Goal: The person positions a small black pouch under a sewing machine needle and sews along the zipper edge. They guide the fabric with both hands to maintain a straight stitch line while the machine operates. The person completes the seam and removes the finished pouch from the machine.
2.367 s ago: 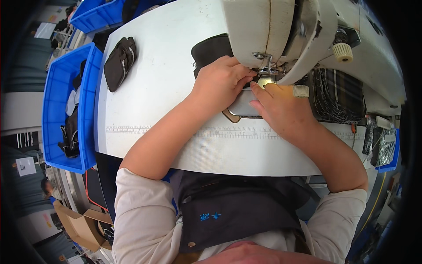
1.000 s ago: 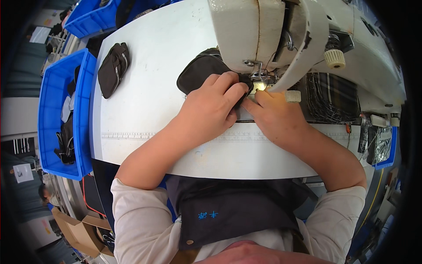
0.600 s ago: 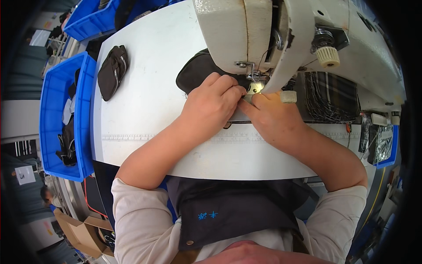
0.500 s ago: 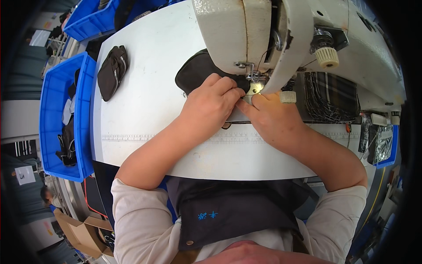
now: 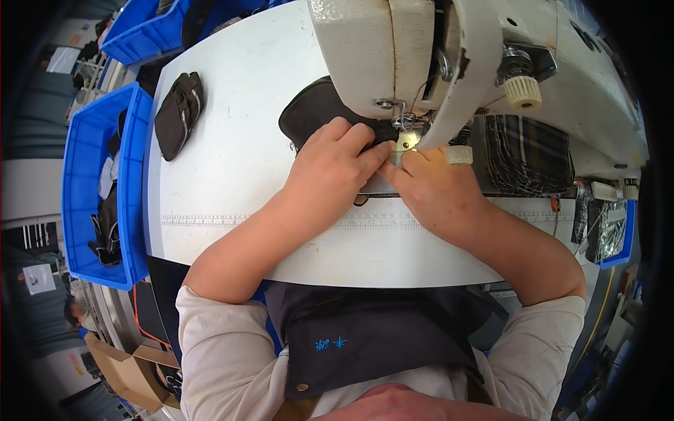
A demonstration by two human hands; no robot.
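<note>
A dark fabric pouch with a zipper along its edge lies on the sewing machine bed, its right end close to the presser foot. My left hand is closed on the pouch's near edge, fingers bent. My right hand is beside the lit needle plate, its thumb and forefinger brought in toward my left fingertips. Its other fingers are curled and partly hidden, and what they pinch is too small to make out. The sewing machine head stands over the pouch's right side.
Another dark zipped pouch lies at the left of the white table. Beyond the table's left edge stands a blue bin with dark pieces inside. A stack of dark panels sits under the machine arm. Below left is a cardboard box.
My left fingers have shifted slightly to the right, toward the needle, and their knuckles have changed shape. The pouch has barely moved. My right hand stays nearly in place.
</note>
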